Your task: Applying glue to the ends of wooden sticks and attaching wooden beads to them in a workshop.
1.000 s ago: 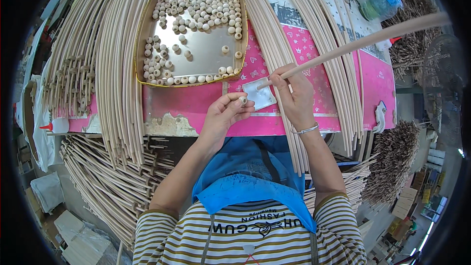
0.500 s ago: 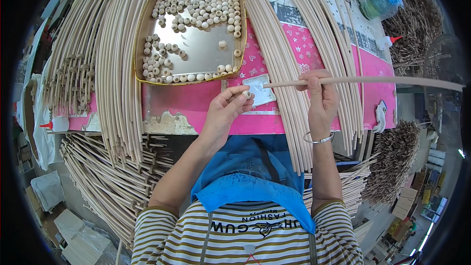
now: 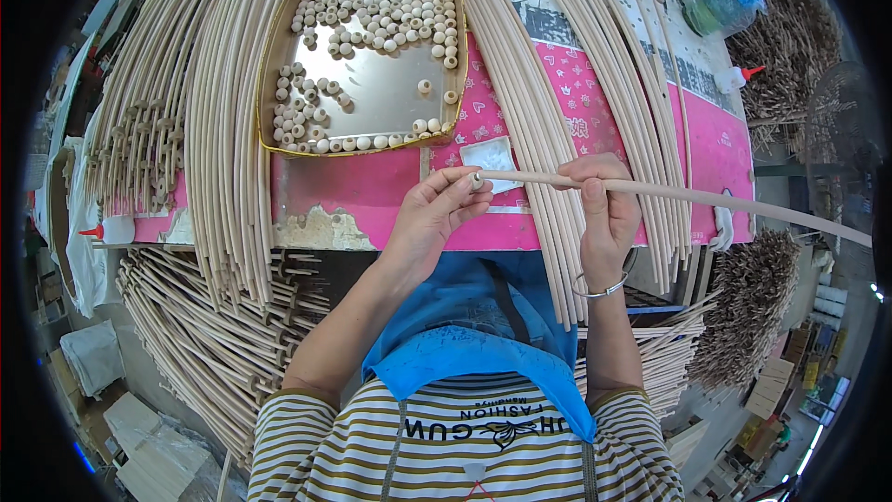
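Between the thumb and fingers of my left hand (image 3: 432, 218) is a small wooden bead (image 3: 477, 182). My right hand (image 3: 609, 209) grips a long pale wooden rod (image 3: 669, 191). The rod's left end meets the bead; how far it sits in the hole I cannot tell. Just behind the bead lies a small white square dish (image 3: 491, 160) with whitish stuff in it. A gold-rimmed tray (image 3: 386, 93) stands beyond my left hand, with many round wooden beads (image 3: 395, 14) inside. Under the held rod lies a row of loose rods (image 3: 530, 112).
More rods (image 3: 228, 121) lie left of the tray, and rods with beads or discs on them (image 3: 144, 149) are at the far left. White bottles with red tips (image 3: 731, 79) and a plastic jar with a blue lid (image 3: 723, 6) stand on the pink-covered table (image 3: 362, 191). Rod bundles (image 3: 200, 335) hang below its edge.
The rod's left end has moved left from over the dish to the bead in my left hand. Its far end has tipped nearer to me.
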The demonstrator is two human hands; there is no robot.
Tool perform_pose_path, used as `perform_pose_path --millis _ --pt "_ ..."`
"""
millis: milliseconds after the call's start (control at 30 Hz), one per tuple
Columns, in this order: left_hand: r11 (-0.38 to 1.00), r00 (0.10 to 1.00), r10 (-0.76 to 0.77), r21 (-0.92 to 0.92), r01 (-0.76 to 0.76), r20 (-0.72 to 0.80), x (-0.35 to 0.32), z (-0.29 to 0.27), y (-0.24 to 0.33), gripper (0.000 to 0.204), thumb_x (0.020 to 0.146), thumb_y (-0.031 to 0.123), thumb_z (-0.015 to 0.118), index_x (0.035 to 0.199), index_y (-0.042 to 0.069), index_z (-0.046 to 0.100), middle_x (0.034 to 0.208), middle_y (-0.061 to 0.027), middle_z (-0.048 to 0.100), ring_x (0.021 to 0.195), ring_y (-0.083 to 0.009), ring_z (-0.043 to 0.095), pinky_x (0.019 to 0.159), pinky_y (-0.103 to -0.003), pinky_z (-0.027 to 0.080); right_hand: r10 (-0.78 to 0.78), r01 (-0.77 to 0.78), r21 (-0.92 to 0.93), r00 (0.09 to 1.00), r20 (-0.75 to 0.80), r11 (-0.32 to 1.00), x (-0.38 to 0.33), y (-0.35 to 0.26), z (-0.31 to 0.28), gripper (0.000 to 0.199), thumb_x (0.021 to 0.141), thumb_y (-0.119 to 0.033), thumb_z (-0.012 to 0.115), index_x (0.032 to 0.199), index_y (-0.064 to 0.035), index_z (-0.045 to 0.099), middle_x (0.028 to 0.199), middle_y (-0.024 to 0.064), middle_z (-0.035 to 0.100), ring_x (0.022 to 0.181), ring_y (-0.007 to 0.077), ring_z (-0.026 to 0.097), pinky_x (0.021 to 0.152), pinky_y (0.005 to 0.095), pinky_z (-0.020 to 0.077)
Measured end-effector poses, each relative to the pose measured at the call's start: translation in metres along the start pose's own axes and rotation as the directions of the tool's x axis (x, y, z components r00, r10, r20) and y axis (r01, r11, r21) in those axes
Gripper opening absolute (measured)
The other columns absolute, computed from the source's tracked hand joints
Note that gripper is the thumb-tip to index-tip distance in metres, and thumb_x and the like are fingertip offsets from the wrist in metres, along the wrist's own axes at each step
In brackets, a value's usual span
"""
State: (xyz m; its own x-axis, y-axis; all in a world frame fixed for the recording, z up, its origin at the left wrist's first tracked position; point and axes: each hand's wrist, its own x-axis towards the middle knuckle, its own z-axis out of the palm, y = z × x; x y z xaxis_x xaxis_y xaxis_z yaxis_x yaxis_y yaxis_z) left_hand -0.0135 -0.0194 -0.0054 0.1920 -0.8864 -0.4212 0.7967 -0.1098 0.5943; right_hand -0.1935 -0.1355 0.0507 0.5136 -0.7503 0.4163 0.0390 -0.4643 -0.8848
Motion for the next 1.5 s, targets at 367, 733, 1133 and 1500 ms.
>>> perform_pose_path --millis 367,733,1133,1500 --pt "0.996 0.997 0.077 0.044 -0.077 -0.002 -0.003 -0.004 -0.004 0.024 0.101 0.015 0.060 0.118 -0.001 0.063 0.103 -0.0100 0.069 0.097 -0.0161 0.068 0.089 -0.029 0.057 -0.069 0.070 -0.009 0.996 0.055 0.998 -0.007 -0.004 -0.002 0.019 0.102 -0.016 0.056 0.097 -0.0003 0.064 0.094 0.0123 0.064 0.088 0.0199 0.064 0.079 0.0307 0.0518" --pt "0.913 0.926 0.370 0.153 -0.378 0.077 0.007 0.016 -0.009 0.030 0.102 0.012 0.058 0.130 0.004 0.055 0.108 -0.0069 0.064 0.101 -0.0138 0.064 0.091 -0.031 0.057 0.076 -0.018 0.239 0.970 -0.233 0.971 -0.045 0.011 0.036 0.022 0.106 -0.020 0.048 0.108 0.0008 0.056 0.110 0.0151 0.061 0.089 0.0213 0.065 0.079 0.0351 0.0596" --pt "0.893 0.909 0.416 0.181 -0.411 0.015 0.011 0.013 0.037 0.035 0.101 0.008 0.054 0.135 0.003 0.048 0.102 -0.0080 0.064 0.095 -0.0215 0.069 0.085 -0.034 0.059 -0.007 0.018 -0.915 1.000 0.017 0.402 -0.078 -0.068 -0.091 0.041 0.082 -0.020 0.077 0.115 0.0001 0.065 0.102 0.0152 0.063 0.096 0.0353 0.059 0.082 0.0451 0.0462" --pt "0.715 0.810 0.563 0.393 -0.578 0.165 0.043 0.022 0.114 0.024 0.108 0.027 0.045 0.102 0.005 0.055 0.086 -0.0018 0.053 0.085 -0.0142 0.055 0.088 -0.032 0.048 0.236 -0.265 -0.645 0.963 -0.132 0.717 -0.183 -0.016 -0.121 0.017 0.091 -0.022 0.068 0.101 -0.0081 0.069 0.081 0.0095 0.063 0.073 0.0295 0.064 0.060 0.0378 0.0493"
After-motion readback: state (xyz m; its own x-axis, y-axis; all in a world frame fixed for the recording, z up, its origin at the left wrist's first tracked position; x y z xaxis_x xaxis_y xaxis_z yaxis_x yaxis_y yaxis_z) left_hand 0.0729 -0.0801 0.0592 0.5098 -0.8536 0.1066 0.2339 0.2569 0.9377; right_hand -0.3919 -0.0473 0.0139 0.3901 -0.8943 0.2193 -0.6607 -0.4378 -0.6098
